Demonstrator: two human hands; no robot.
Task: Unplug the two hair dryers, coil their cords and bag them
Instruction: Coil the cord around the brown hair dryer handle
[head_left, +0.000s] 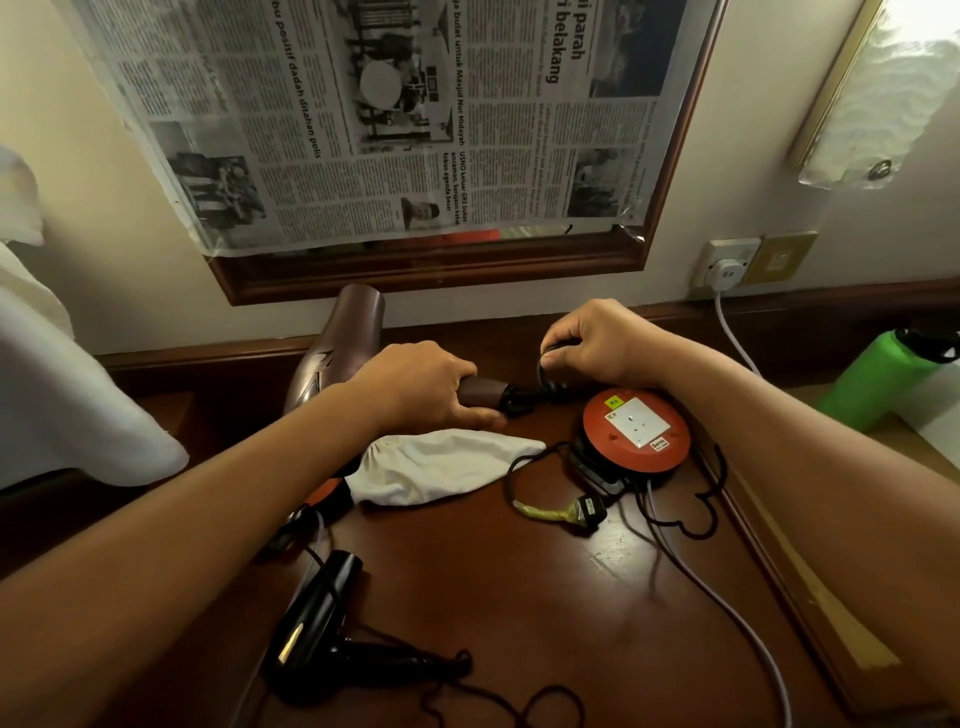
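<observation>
Head view: wooden desk set against a wall, seen from above. Left hand grasps the handle of a bronze hair dryer, whose barrel points up toward the wall beneath a wood-framed mirror covered with newspaper. Right hand, fingers curled, pinches a loop of the black cord where it leaves the handle end; a few turns of cord sit bunched just beside that end. White cloth bag lies flat on the desk just below the left hand, its gathered mouth toward the left. Second dryer, a black hair dryer, lies on its side near the front edge, well apart from both hands, its own thin cord trailing loose across the wood. Red round extension reel, with a white socket on its face, sits beside the right wrist; a black plug lies free in front of it. White cable runs from a plug in the wall socket down onto the desk. Green bottle stands at far right.
</observation>
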